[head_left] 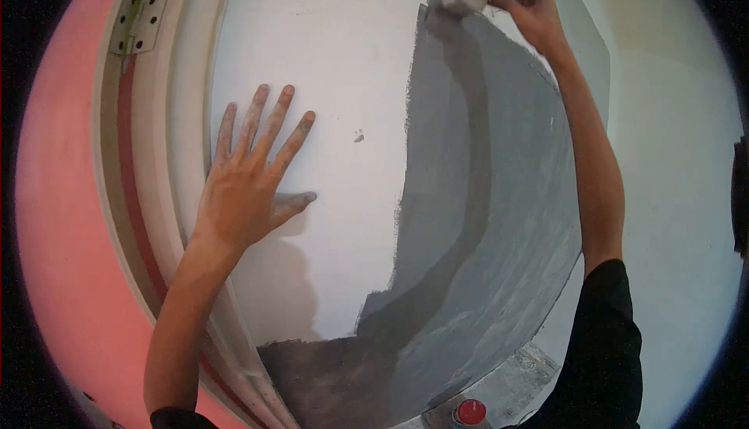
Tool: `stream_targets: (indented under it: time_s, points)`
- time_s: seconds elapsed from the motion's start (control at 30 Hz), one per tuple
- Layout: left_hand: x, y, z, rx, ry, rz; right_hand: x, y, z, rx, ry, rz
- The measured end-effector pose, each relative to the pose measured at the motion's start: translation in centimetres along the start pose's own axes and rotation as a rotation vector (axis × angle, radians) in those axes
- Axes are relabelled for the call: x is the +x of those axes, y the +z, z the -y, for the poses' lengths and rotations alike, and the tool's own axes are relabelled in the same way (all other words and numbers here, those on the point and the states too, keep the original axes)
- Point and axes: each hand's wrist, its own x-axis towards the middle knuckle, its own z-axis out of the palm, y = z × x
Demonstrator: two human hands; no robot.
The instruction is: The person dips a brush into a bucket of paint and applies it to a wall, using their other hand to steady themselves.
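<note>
My right hand is closed around the handle of a paintbrush, high on the right. The bristles, slightly blurred, touch the top left part of a grey painted area on a white door panel. My left hand rests with fingers spread, by its look flat against the white part left of the grey. Grey smudges mark its fingertips. The grey paint runs down the right side of the panel and across its bottom, with a ragged edge against the white.
A metal hinge with screw holes is on the frame at the upper left. Beyond it stands a pink wall. A pale wall is on the right. Near the floor at the bottom sits a container with a red round top.
</note>
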Motion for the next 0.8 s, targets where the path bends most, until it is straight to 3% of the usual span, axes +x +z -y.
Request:
stream_targets:
  time_s: [0.07, 0.17, 0.27, 0.43, 0.53, 0.7, 0.8]
  points:
    - [0.0, -0.1, -0.1, 0.009, -0.005, 0.013, 2.7, 0.1, 1.8, 0.006, 0.193, -0.096]
    - [0.0, 0.0, 0.1, 0.013, 0.002, 0.006, 3.8, -0.9, 1.1, 0.024, 0.119, -0.2]
    - [-0.1, 0.2, 0.1, 0.02, 0.004, -0.004, 1.8, -2.8, -0.2, 0.109, -0.133, 0.018]
    - [0.0, 0.2, 0.0, 0.034, -0.008, 0.016, 0.6, -0.2, 0.9, -0.17, -0.089, 0.068]
    - [0.1, -0.1, -0.1, 0.031, -0.017, 0.038, 2.8, 0.9, 2.4, -0.069, 0.088, -0.037]
    - [-0.1, 0.2, 0.1, 0.017, -0.003, 0.014, 1.8, -0.3, 2.9, -0.094, -0.108, -0.252]
    - [0.0, -0.1, 0.0, 0.026, -0.009, 0.029, -1.0, -0.5, 2.8, -0.175, -0.303, -0.25]
